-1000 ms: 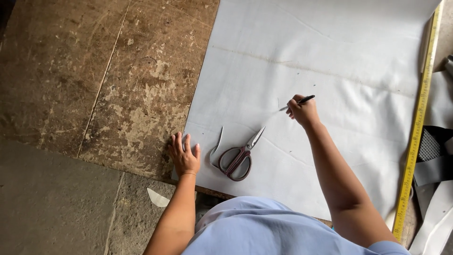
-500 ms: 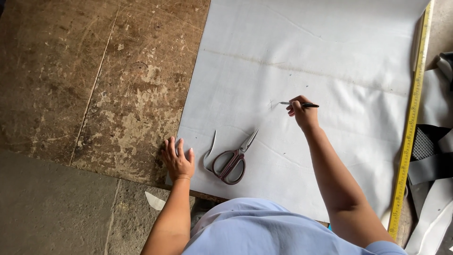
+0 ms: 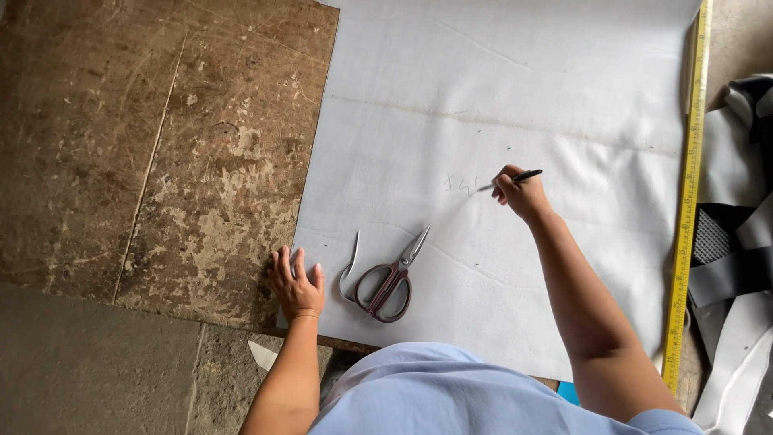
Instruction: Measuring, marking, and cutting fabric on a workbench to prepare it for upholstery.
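right hand (image 3: pixel 522 193) pinches a black pen (image 3: pixel 509 180), long axis running 2 to 8 o'clock, tip at 8 on the white sheet (image 3: pixel 499 97). left hand (image 3: pixel 295 283), fingers spread, presses the sheet's corner at 9 o'clock of the scissors (image 3: pixel 386 282).

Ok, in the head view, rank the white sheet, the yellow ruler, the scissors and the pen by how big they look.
1. White sheet, by far the largest.
2. Yellow ruler, long but thin, running down the sheet's right edge.
3. Scissors, open, lying near the left hand.
4. Pen, smallest, partly hidden in the right hand.
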